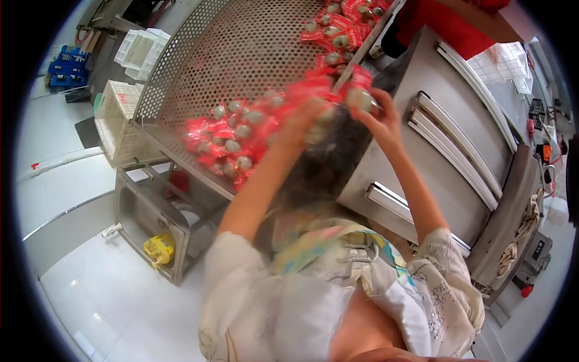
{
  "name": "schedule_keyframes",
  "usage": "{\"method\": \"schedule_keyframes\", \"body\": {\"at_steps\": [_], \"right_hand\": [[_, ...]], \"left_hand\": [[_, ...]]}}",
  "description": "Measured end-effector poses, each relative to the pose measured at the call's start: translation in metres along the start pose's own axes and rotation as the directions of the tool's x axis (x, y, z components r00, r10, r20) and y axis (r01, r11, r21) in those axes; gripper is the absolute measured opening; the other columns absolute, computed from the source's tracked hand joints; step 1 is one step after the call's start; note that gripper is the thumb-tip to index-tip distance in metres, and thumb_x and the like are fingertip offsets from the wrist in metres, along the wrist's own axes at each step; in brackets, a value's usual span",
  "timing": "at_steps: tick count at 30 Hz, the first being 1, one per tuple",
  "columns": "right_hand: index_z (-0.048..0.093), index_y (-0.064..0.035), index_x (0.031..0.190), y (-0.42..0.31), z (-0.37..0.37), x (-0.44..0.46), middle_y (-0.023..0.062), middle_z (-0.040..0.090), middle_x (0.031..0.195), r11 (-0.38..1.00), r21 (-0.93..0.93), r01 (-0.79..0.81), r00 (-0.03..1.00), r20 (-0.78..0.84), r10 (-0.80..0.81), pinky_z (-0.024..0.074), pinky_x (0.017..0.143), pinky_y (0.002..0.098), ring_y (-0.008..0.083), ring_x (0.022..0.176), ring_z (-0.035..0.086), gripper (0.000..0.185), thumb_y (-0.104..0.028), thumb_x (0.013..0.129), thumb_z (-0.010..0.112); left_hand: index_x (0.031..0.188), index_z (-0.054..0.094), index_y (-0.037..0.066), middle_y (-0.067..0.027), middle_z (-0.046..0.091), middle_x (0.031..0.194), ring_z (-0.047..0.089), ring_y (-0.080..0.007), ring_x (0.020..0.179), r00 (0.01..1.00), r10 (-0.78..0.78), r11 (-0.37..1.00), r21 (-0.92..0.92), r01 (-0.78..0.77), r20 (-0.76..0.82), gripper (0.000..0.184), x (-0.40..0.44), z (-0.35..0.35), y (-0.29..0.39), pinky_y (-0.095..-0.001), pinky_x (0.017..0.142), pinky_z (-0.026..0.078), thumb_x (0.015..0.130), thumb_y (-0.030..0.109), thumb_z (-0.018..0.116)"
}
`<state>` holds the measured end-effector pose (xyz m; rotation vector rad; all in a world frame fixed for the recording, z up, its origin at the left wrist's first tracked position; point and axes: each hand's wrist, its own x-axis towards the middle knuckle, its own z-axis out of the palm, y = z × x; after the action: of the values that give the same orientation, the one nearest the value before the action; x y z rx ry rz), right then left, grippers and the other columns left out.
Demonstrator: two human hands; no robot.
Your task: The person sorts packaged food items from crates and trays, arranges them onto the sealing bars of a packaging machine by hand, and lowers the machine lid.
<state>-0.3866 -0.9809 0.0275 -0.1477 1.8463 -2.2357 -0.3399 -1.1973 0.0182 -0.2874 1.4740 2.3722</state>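
My right hand [379, 114] pinches a red-and-clear plastic packet [360, 99] with a round, grey-green, egg-like thing inside. Motion blurs my left hand [303, 120], whose fingers close around similar packets [321, 128]; how many is hard to make out. Both hands are above the near right edge of a perforated metal tray [241, 51]. Loose red packets [232, 136] lie heaped in the tray's near part, left of my left hand. Another heap of packets [344, 30] lies at its far right. Below my hands is something dark and blurred that I cannot identify.
A metal surface [392, 163] with white-edged strips [452, 154] stands to the right. White crates [120, 111] and a blue stack [68, 66] are at the left. Below the tray is a metal frame [151, 211] with a yellow bag [160, 247]. A red container [440, 27] stands far right.
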Motion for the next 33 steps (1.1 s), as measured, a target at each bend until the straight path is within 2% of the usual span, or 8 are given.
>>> {"method": "schedule_keyframes", "body": {"at_steps": [2, 5, 11, 16, 21, 25, 30, 33], "right_hand": [[0.056, -0.0083, 0.113, 0.024, 0.039, 0.049, 0.0067, 0.052, 0.106, 0.878, -0.407, 0.254, 0.967, 0.121, -0.224, 0.0515, 0.075, 0.0304, 0.0152, 0.086, 0.058, 0.055, -0.022, 0.068, 0.084], [0.057, -0.0126, 0.114, 0.042, 0.085, 0.095, 0.0154, 0.049, 0.112, 0.421, -0.865, 0.274, 0.952, 0.305, 0.006, 0.0507, 0.078, 0.0402, 0.0311, 0.087, 0.061, 0.055, -0.042, 0.071, 0.076], [0.052, -0.0163, 0.123, 0.143, 0.09, 0.151, 0.0174, 0.047, 0.12, 0.093, -0.945, 0.312, 0.947, 0.318, 0.051, 0.0472, 0.083, 0.0478, 0.039, 0.098, 0.056, 0.059, -0.041, 0.073, 0.073], [0.024, -0.0226, 0.148, 0.131, 0.105, 0.132, 0.023, 0.016, 0.152, -0.099, -0.935, 0.34, 0.9, 0.293, 0.321, 0.0293, 0.107, 0.0498, 0.0458, 0.127, 0.036, 0.086, -0.038, 0.077, 0.07], [0.039, -0.0048, 0.138, 0.117, 0.119, 0.082, 0.0253, 0.043, 0.136, -0.015, -0.965, 0.261, 0.951, 0.255, 0.175, 0.0329, 0.101, 0.0514, 0.0368, 0.109, 0.055, 0.065, -0.027, 0.081, 0.063], [0.067, -0.0083, 0.077, 0.065, 0.138, 0.04, 0.0085, 0.064, 0.075, -0.151, -0.942, 0.3, 0.879, 0.212, 0.426, 0.0399, 0.09, 0.0512, 0.0296, 0.086, 0.059, 0.017, -0.024, 0.071, 0.065], [0.064, -0.0071, 0.08, 0.036, 0.123, -0.067, 0.0109, 0.06, 0.089, 0.268, -0.85, 0.453, 0.882, 0.385, -0.272, 0.0355, 0.096, 0.0509, 0.029, 0.104, 0.051, 0.016, -0.021, 0.073, 0.064], [0.064, -0.0054, 0.083, 0.017, 0.099, -0.149, 0.011, 0.06, 0.096, 0.388, -0.836, 0.389, 0.89, 0.231, -0.393, 0.0364, 0.098, 0.0479, 0.0296, 0.109, 0.05, 0.017, -0.021, 0.076, 0.064]], "left_hand": [[0.109, 0.06, 0.004, -0.0026, 0.06, 0.09, 0.059, -0.0135, 0.079, 0.966, 0.14, 0.98, 0.17, -0.104, -0.218, 0.043, -0.002, -0.036, 0.034, -0.0286, 0.069, 0.049, 0.085, 0.039, 0.064], [0.098, 0.064, 0.003, -0.0044, 0.057, 0.087, 0.057, -0.0154, 0.081, 0.929, 0.066, 0.902, 0.42, 0.101, -0.364, 0.054, 0.01, -0.091, 0.072, -0.0319, 0.072, 0.048, 0.075, 0.051, 0.071], [0.101, 0.064, 0.007, -0.0219, 0.049, 0.118, 0.049, -0.0347, 0.109, 0.83, 0.289, 0.422, 0.842, 0.336, -0.476, 0.079, 0.109, -0.184, 0.003, -0.0442, 0.086, 0.046, 0.057, 0.072, 0.072], [0.112, 0.061, 0.014, -0.0266, 0.026, 0.142, 0.034, -0.0485, 0.124, 0.854, 0.324, 0.296, 0.901, 0.317, -0.406, 0.076, 0.143, -0.172, -0.019, -0.0549, 0.095, 0.038, 0.062, 0.071, 0.069], [0.132, 0.045, 0.009, -0.0338, 0.029, 0.138, 0.029, -0.0506, 0.128, 0.914, 0.347, 0.24, 0.962, 0.132, -0.212, 0.08, 0.173, -0.166, -0.041, -0.0557, 0.104, 0.03, 0.075, 0.063, 0.063], [0.125, 0.047, 0.001, -0.03, 0.039, 0.134, 0.036, -0.0481, 0.125, 0.861, 0.503, -0.056, 0.997, -0.051, 0.073, 0.062, 0.163, -0.149, -0.075, -0.0544, 0.106, 0.027, 0.087, 0.05, 0.053], [0.131, 0.036, -0.009, -0.0322, 0.035, 0.138, 0.037, -0.0485, 0.124, 0.889, 0.457, -0.127, 0.989, 0.071, -0.005, 0.075, 0.147, -0.164, -0.093, -0.0556, 0.105, 0.03, 0.087, 0.048, 0.055], [0.127, 0.051, -0.003, -0.015, 0.059, 0.116, 0.056, -0.0217, 0.103, 0.98, 0.094, 0.509, 0.837, -0.2, 0.177, 0.056, 0.167, -0.2, -0.064, -0.0342, 0.089, 0.044, 0.086, 0.033, 0.065]]}}
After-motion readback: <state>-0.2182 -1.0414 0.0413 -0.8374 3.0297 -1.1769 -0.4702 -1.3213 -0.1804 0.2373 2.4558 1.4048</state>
